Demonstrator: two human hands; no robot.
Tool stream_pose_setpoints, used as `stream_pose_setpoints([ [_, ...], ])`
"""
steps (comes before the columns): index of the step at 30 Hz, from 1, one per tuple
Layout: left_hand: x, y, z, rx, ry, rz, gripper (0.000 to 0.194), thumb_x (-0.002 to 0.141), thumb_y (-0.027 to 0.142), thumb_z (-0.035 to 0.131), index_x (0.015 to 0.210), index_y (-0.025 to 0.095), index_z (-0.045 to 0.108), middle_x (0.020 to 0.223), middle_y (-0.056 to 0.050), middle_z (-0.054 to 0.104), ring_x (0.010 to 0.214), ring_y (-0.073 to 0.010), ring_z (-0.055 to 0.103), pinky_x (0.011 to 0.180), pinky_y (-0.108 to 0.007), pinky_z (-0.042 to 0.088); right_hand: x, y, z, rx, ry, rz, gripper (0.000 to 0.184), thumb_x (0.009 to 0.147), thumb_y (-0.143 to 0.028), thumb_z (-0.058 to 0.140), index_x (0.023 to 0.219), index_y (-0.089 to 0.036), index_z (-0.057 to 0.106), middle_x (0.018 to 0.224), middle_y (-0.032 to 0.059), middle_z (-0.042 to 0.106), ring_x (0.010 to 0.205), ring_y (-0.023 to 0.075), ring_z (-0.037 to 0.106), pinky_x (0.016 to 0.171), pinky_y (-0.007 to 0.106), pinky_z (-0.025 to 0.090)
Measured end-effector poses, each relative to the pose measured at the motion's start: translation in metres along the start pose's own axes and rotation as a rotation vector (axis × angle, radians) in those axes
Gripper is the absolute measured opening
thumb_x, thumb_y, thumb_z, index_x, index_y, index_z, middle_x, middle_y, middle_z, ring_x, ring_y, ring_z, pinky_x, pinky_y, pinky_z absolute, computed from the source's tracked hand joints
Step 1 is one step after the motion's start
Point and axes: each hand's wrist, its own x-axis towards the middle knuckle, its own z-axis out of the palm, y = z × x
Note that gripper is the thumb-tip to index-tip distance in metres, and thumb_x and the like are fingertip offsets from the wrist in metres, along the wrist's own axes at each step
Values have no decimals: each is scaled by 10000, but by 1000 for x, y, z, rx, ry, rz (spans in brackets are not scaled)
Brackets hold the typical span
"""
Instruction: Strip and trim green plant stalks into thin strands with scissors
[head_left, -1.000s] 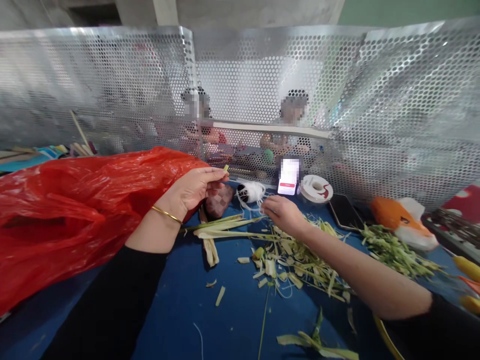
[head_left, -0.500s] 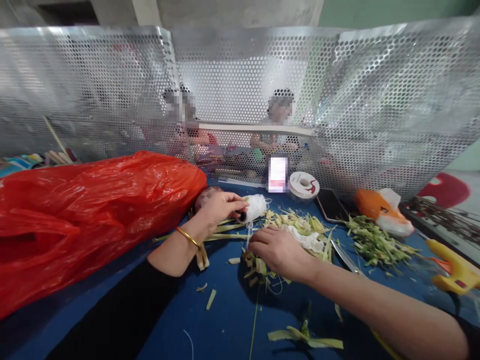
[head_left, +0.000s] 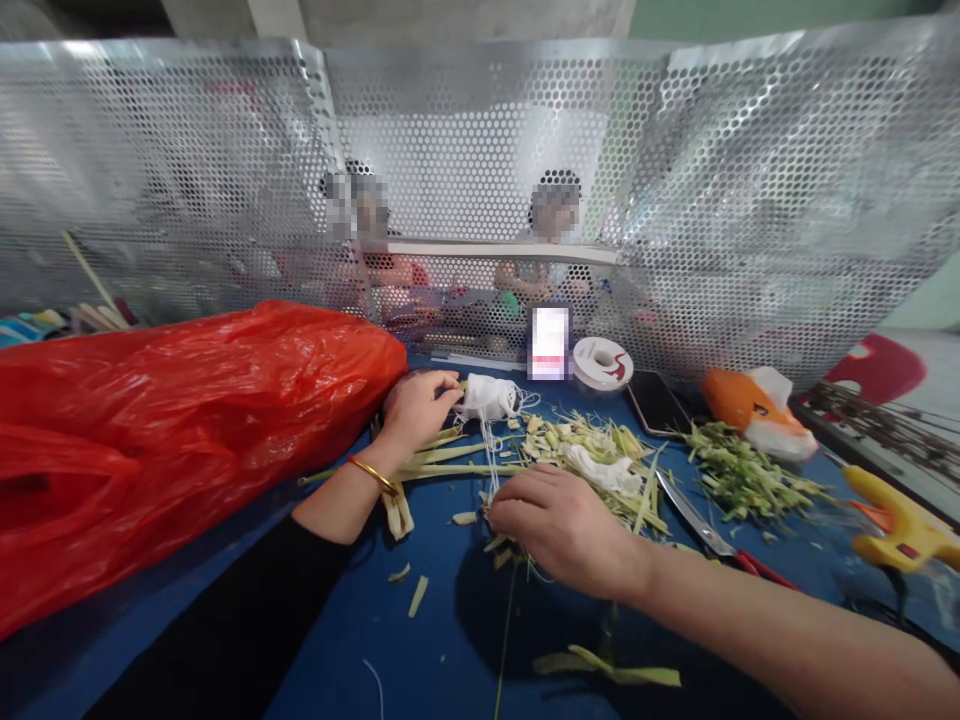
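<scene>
A spool of white thread (head_left: 489, 397) lies on the blue table in front of me. My left hand (head_left: 420, 410), a gold bangle on its wrist, is at the spool's left end with fingers bent and thumb a little apart; it does not appear to grip the spool. White strands run from the spool down to my right hand (head_left: 559, 518). Its fingers are curled together on the thread (head_left: 491, 465), fingertips partly hidden. Pale green leaf strips (head_left: 457, 462) lie beneath and beside the left hand. Behind the right hand are a heap of trimmings (head_left: 551, 440) and a crumpled white piece (head_left: 600, 468).
A red plastic bag (head_left: 187, 400) fills the left side. Scissors (head_left: 697, 520), green scraps (head_left: 742, 470), a tissue pack (head_left: 757, 410) and a yellow glue gun (head_left: 892, 520) are at right. A ribbon roll (head_left: 604, 362), phones and a perforated metal screen (head_left: 480, 150) stand behind; people sit beyond.
My left hand has drawn back leftward from the spool, which has shifted slightly left and turned. My right hand has moved slightly down, with the strands now stretched longer between it and the spool.
</scene>
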Motion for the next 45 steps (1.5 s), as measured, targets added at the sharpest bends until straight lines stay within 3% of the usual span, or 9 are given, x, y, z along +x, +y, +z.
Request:
stream_pose_setpoints([
  [4, -4, 6, 11, 131, -19, 232, 91, 818, 248, 558, 831, 213, 641, 1082, -54, 690, 1036, -193, 603, 951, -327, 404, -6, -4, -15, 181, 44, 102, 178, 921, -165, 466, 884, -174, 641, 831, 65, 672, 776, 159, 606, 695, 296, 470],
  [9, -5, -2, 20, 306, -61, 355, 89, 789, 165, 570, 722, 206, 611, 1184, -59, 649, 1178, -203, 520, 1022, -353, 349, -5, 4, -28, 317, -246, -15, 188, 879, -136, 498, 945, -202, 661, 899, 53, 684, 815, 158, 625, 720, 297, 492],
  [11, -4, -4, 17, 352, -92, 367, 90, 780, 158, 580, 706, 201, 608, 1159, -69, 658, 1162, -209, 528, 1009, -357, 359, 0, 21, -29, 333, -203, 149, 174, 853, -190, 560, 994, -209, 660, 948, 53, 684, 857, 166, 631, 747, 301, 497],
  [14, -3, 1, 11, 388, -156, 383, 97, 776, 152, 582, 699, 203, 612, 1035, -56, 694, 1026, -200, 589, 941, -346, 407, 9, 59, -21, 232, 111, 698, 101, 825, -215, 584, 855, -210, 680, 823, 18, 696, 754, 149, 637, 695, 269, 495],
  [17, -4, 8, 7, 399, -229, 388, 113, 764, 138, 589, 680, 209, 614, 960, -36, 704, 957, -195, 603, 892, -336, 428, 19, 96, -7, 139, 177, 827, 190, 760, -192, 629, 940, -189, 688, 872, 52, 693, 743, 177, 625, 702, 309, 482],
  [20, -4, 8, 8, 403, -244, 401, 117, 750, 132, 606, 669, 216, 618, 963, -29, 706, 1001, -202, 591, 919, -348, 413, 27, 117, 7, 112, 145, 833, 204, 645, -125, 689, 830, -203, 721, 844, 37, 693, 740, 187, 615, 711, 306, 461],
  [24, -2, 1, 9, 421, -277, 413, 101, 750, 147, 620, 679, 217, 631, 926, -27, 717, 1117, -225, 543, 964, -369, 385, 32, 125, 14, 133, 137, 834, 100, 712, -158, 611, 682, -191, 700, 701, 27, 684, 703, 187, 611, 683, 293, 450],
  [38, -1, -2, 11, 363, -277, 436, 119, 734, 133, 622, 664, 229, 633, 906, -18, 714, 1074, -209, 568, 1022, -377, 352, 37, 126, 15, 254, 236, 816, 73, 682, -175, 596, 636, -197, 650, 665, 10, 679, 688, 177, 609, 664, 279, 450],
  [45, 0, -1, 12, 402, -280, 446, 103, 770, 147, 601, 686, 205, 620, 985, -56, 703, 1061, -211, 582, 1007, -363, 371, 40, 119, -16, 463, 206, 817, 130, 770, -195, 467, 684, -175, 562, 618, 24, 668, 643, 158, 653, 657, 267, 509],
])
